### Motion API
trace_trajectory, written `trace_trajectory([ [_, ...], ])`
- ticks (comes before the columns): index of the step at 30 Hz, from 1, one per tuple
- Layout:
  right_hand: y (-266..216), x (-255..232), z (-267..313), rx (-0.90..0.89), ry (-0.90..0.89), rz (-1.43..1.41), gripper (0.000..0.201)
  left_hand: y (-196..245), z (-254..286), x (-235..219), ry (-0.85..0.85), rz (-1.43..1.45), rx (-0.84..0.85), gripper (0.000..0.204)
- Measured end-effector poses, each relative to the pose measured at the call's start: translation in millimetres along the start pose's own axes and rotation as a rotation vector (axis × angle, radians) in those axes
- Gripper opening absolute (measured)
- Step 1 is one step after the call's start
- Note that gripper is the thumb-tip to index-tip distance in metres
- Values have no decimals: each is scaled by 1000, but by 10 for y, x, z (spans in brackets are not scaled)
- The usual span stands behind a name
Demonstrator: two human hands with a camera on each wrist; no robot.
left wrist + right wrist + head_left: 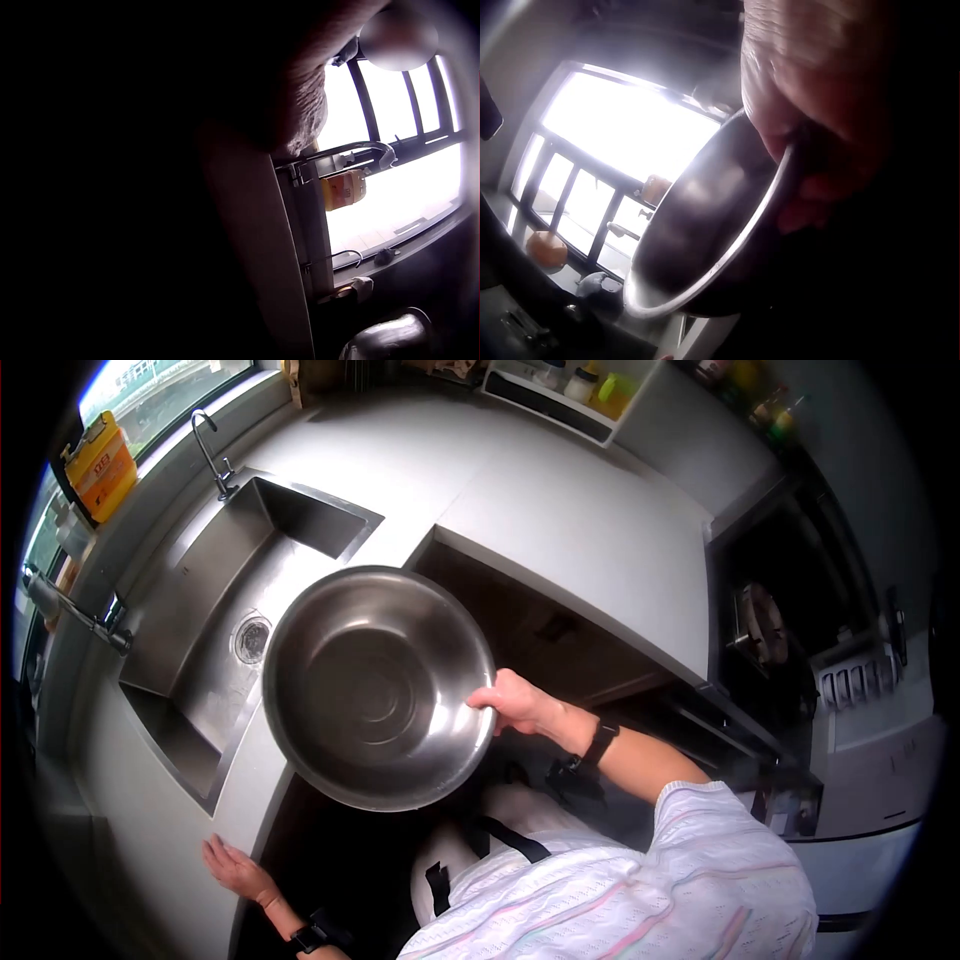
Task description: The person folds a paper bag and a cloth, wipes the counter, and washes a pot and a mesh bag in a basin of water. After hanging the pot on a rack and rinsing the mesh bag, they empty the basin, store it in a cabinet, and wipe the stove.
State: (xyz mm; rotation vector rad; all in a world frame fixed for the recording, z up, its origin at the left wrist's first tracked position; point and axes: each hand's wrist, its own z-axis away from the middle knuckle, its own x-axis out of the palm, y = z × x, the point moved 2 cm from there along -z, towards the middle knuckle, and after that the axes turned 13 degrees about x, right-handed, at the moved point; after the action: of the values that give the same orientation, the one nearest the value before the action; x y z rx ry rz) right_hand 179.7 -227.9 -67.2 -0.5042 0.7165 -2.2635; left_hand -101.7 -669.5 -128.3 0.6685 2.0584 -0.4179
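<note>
A wide stainless steel basin (370, 670) hangs in front of the counter, its bare inside turned up to the head camera. My right hand (520, 702) grips its right rim, thumb inside and fingers underneath. In the right wrist view the rim of the basin (727, 255) runs down and left from that hand (810, 97). My left hand (240, 872) rests on the counter's front edge with fingers extended, holding nothing. The left wrist view is mostly dark, with part of the left hand (304, 112) near the top.
A steel sink (215, 650) lies behind and left of the basin, with a faucet (75, 610) and a thin tap (210, 455). A yellow jug (100, 468) stands by the window. The white countertop (560, 540) extends right, past an open recess (540, 625), toward a dark stove (780, 580).
</note>
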Motion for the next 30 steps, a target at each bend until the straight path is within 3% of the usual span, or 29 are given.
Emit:
trace_trajectory([
  [3, 643, -615, -41, 114, 91, -22, 16, 236, -44, -96, 28, -124, 13, 34],
  [5, 1072, -963, -6, 204, 166, -32, 18, 944, -356, -380, 48, 66, 61, 36],
  [7, 1394, -1250, 8, 259, 214, -44, 18, 1852, -554, -375, 44, 419, 155, 37],
  [9, 1758, -1562, -55, 270, 288, -68, 19, 2865, -649, -278, -107, 726, 259, 34],
  [10, 1822, -1688, -195, 264, 275, -48, 19, 3296, -639, -22, -171, 848, 304, 33],
  [12, 1986, -1960, -162, 341, 499, 42, 28, 4145, -565, 398, -350, 1076, 316, 32],
  [13, 2072, -2117, -178, 318, 459, 49, 32, 4547, -563, 607, -423, 1057, 421, 36],
  [16, 2242, -2468, -164, 392, 464, 55, 34, 5639, -595, 1051, -733, 1244, 278, 49],
  [17, 2314, -2560, -171, 408, 499, 60, 34, 5922, -609, 1158, -759, 1243, 285, 52],
  [18, 2464, -2668, -228, 378, 560, 34, 22, 6170, -599, 1248, -790, 1243, 295, 55],
  [21, 2596, -2841, -288, 424, 609, -5, 21, 6632, -542, 1443, -839, 1263, 238, 57],
  [24, 2632, -2862, -398, 467, 510, -54, 23, 6657, -451, 1675, -873, 1347, 164, 55],
  [26, 2712, -2861, -522, 444, 508, -97, 24, 6528, -488, 1494, -888, 1291, 215, 53],
  [27, 2877, -2890, -645, 453, 589, -98, 26, 6424, -467, 1436, -907, 1279, 218, 52],
  [30, 2755, -2794, -754, 501, 567, -70, 25, 5911, -296, 1298, -745, 1148, 268, 57],
])
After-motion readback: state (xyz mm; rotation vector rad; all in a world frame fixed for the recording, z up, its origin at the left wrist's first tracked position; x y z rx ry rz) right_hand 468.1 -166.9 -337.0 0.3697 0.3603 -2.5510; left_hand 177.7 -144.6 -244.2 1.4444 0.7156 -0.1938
